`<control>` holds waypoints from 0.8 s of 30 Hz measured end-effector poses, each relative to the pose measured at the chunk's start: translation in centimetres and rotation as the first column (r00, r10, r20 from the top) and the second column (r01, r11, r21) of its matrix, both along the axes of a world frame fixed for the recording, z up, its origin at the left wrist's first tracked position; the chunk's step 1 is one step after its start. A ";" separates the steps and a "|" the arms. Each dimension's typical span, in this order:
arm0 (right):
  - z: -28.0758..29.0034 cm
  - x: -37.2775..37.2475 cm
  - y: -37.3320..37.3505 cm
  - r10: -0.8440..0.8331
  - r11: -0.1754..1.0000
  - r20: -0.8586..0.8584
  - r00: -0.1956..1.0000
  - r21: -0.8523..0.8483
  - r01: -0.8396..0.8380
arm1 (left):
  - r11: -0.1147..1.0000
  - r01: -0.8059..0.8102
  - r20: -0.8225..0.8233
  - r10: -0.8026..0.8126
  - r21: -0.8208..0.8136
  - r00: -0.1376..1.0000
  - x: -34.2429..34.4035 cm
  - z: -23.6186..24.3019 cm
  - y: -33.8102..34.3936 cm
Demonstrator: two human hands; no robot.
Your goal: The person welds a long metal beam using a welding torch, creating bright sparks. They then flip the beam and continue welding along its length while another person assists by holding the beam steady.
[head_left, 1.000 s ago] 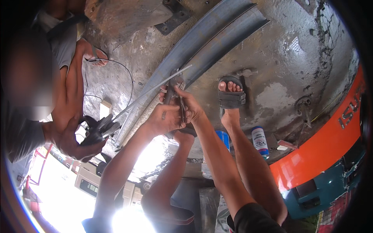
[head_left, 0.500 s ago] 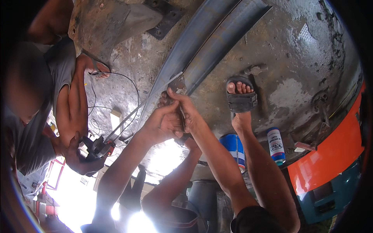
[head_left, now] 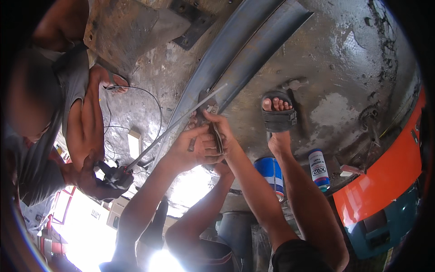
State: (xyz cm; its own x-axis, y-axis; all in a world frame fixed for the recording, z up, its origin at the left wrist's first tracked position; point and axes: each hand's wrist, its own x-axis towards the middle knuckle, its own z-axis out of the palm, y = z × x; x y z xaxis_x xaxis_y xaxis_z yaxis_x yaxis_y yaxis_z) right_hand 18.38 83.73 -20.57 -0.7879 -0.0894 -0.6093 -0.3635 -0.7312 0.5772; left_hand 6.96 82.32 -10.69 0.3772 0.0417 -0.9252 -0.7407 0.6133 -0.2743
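Note:
Both my hands are closed around dark metal pliers (head_left: 218,138) with two handles, held above long grey steel channels. My left hand (head_left: 197,145) wraps the handles from the left, and my right hand (head_left: 223,127) grips from the right with its thumb near the pivot. A thin straight rod (head_left: 181,119) passes across the jaws. I cannot tell whether the jaws grip it. The rod runs down left to a dark hand-held tool (head_left: 117,177), which a co-worker's hand (head_left: 93,181) holds.
Steel channels (head_left: 235,54) lie diagonally on the stained concrete floor. My sandalled foot (head_left: 278,113) stands beside a hammer (head_left: 297,86). Paint cans (head_left: 269,174) and a spray can (head_left: 318,170) stand near my leg. A cable (head_left: 158,106) loops at left; an orange panel (head_left: 385,181) is right.
The pliers have turned and their handles show more between my hands. The rod's tip has shifted right and stands out past the jaws. The co-worker's tool has moved slightly right.

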 end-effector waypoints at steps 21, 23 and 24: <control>-0.2 2.7 -0.5 -0.159 0.980 -0.178 0.971 0.094 0.178 | 0.964 -0.259 0.269 0.233 0.065 0.934 0.5 -1.9 -2.7; 0.3 2.8 -0.3 -0.140 0.984 -0.142 0.980 0.094 0.154 | 0.967 -0.211 0.273 0.167 0.140 0.947 0.4 -1.5 -2.4; 0.7 2.9 -0.2 -0.148 0.985 -0.132 0.980 0.073 0.158 | 0.972 -0.210 0.268 0.175 0.108 0.947 0.4 -1.5 -2.5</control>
State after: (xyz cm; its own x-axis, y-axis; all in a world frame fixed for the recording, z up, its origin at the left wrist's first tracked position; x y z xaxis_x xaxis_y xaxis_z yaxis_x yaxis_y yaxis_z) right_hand 21.30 83.50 -19.91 -0.8589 0.0846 -0.5052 -0.4033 -0.7196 0.5652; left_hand 7.41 79.85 -12.21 0.5721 0.2531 -0.7802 -0.7641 0.5100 -0.3949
